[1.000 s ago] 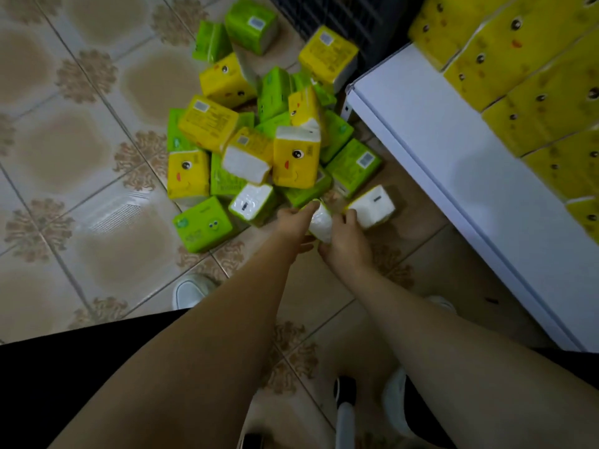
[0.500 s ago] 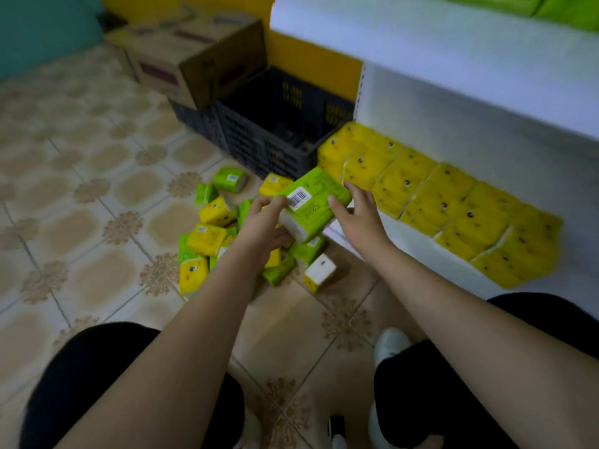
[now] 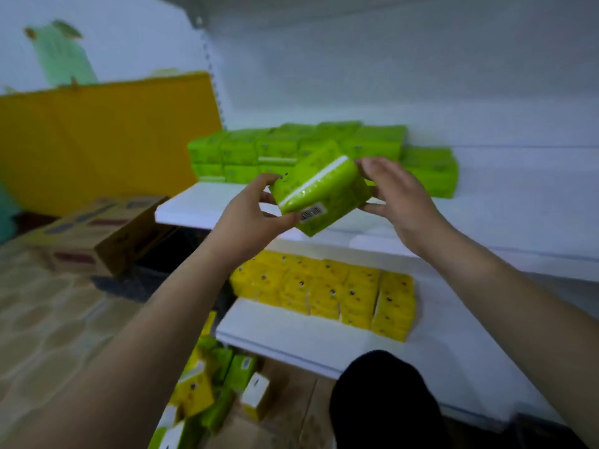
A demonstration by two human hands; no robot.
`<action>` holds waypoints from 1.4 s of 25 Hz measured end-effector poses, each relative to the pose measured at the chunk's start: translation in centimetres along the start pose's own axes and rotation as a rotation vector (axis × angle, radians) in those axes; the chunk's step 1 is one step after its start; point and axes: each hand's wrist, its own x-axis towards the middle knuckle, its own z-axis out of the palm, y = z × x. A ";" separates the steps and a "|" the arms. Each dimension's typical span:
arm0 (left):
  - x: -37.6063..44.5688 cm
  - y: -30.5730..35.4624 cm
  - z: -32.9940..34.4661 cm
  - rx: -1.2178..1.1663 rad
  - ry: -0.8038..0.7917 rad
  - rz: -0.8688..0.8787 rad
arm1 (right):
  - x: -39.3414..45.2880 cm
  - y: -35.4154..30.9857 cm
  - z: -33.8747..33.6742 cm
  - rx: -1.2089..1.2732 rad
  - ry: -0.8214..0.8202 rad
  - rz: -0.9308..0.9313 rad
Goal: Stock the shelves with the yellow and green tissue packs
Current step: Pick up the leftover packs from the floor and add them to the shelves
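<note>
Evidently mid-placement: the left hand [image 3: 249, 215] and right hand [image 3: 397, 197] pinch a tilted green pack [image 3: 319, 192] by its ends, held above the upper shelf [image 3: 194, 205] front. Next it likely needs levelling beside the green row [image 3: 291, 147].

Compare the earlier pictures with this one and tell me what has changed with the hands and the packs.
A second ago both hands reached into the floor pile. Since then they have taken up a green pack and raised it to the upper shelf, before the green row. The left hand and right hand keep their grip at its ends. The yellow row stays on the lower shelf.
</note>
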 end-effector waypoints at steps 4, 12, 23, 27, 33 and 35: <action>4.1 6.3 8.0 0.132 0.009 0.255 | 0.7 -2.2 -8.1 -0.070 0.101 0.085; 13.0 13.3 17.3 0.026 -0.054 0.452 | 6.5 -1.4 -20.0 -0.310 0.186 -0.059; 27.8 8.9 26.1 0.754 -0.117 0.409 | 19.3 8.1 -21.6 -1.022 0.132 0.051; 28.4 9.9 25.0 0.925 -0.227 0.376 | 20.3 9.0 -20.4 -1.072 0.142 0.061; 22.3 7.6 18.5 0.619 -0.085 0.434 | 18.1 4.7 -16.3 -1.141 0.291 0.053; 19.6 5.8 16.0 0.559 -0.024 0.418 | 17.3 2.8 -12.4 -1.091 0.316 -0.073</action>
